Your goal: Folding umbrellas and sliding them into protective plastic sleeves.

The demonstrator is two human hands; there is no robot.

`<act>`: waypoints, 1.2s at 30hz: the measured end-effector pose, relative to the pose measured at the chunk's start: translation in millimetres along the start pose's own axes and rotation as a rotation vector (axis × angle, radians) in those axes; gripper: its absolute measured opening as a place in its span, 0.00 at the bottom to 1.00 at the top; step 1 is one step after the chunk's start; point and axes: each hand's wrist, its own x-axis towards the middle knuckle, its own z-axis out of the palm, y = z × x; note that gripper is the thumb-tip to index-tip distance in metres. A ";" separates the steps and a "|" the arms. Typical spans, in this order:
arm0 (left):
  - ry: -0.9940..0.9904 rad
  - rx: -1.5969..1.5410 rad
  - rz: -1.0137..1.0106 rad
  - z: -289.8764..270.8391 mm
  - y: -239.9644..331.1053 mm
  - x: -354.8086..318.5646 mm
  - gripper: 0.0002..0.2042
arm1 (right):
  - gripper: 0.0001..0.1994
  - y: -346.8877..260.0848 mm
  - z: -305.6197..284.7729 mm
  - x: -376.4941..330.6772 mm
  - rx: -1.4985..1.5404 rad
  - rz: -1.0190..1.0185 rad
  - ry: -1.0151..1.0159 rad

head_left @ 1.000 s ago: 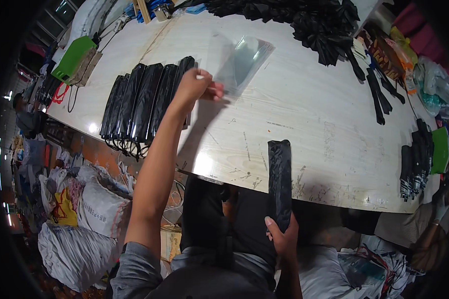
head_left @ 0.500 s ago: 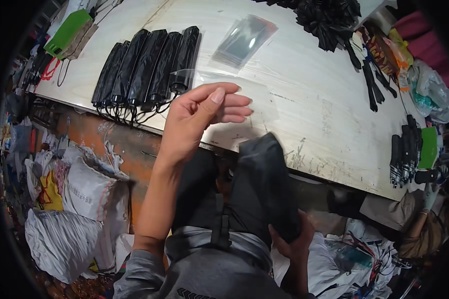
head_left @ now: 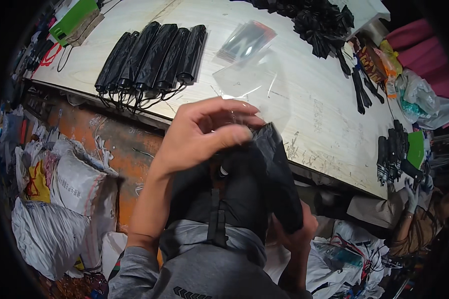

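Observation:
My right hand (head_left: 297, 226), low at the right of my lap, is wrapped round one end of a folded black umbrella (head_left: 282, 174). The umbrella slants up toward the table edge. My left hand (head_left: 212, 132) is curled at its upper end, with a thin clear plastic sleeve (head_left: 247, 77) between thumb and fingers. The sleeve spreads out above my fingers, over the table. Whether the umbrella's tip is inside the sleeve I cannot tell. A row of black umbrellas (head_left: 149, 60) with wrist cords lies at the left, and a stack of clear sleeves (head_left: 247, 40) lies beside it.
The pale table (head_left: 329, 119) bears a black fabric heap (head_left: 317, 22) at the far right. More black umbrellas (head_left: 394, 149) lie near a green box (head_left: 415, 149), by another person's gloved hand (head_left: 411, 197). White sacks (head_left: 77, 184) stand on the floor at left.
My left hand has come down and curled round the clear sleeve, near the umbrella's upper end. The umbrella has come up slightly toward it. The view has shifted a little.

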 end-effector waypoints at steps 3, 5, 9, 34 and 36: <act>0.011 0.066 -0.053 -3.7 -0.7 -5.3 0.19 | 0.28 -0.6 3.1 -6.6 0.049 0.059 -0.038; 0.021 0.133 -0.113 -6.5 -3.7 -9.5 0.22 | 0.28 -3.3 5.8 -10.9 0.102 0.124 -0.078; -0.062 -0.131 -0.262 -12.0 -12.0 -16.5 0.27 | 0.28 -15.6 16.0 -11.6 0.252 0.293 -0.157; 0.628 1.112 0.072 -79.9 -27.2 -0.7 0.37 | 0.22 -12.3 70.4 28.8 0.851 0.523 -0.341; 0.684 1.547 0.182 -132.6 -16.5 28.7 0.33 | 0.20 -8.4 72.6 32.0 0.816 0.507 -0.329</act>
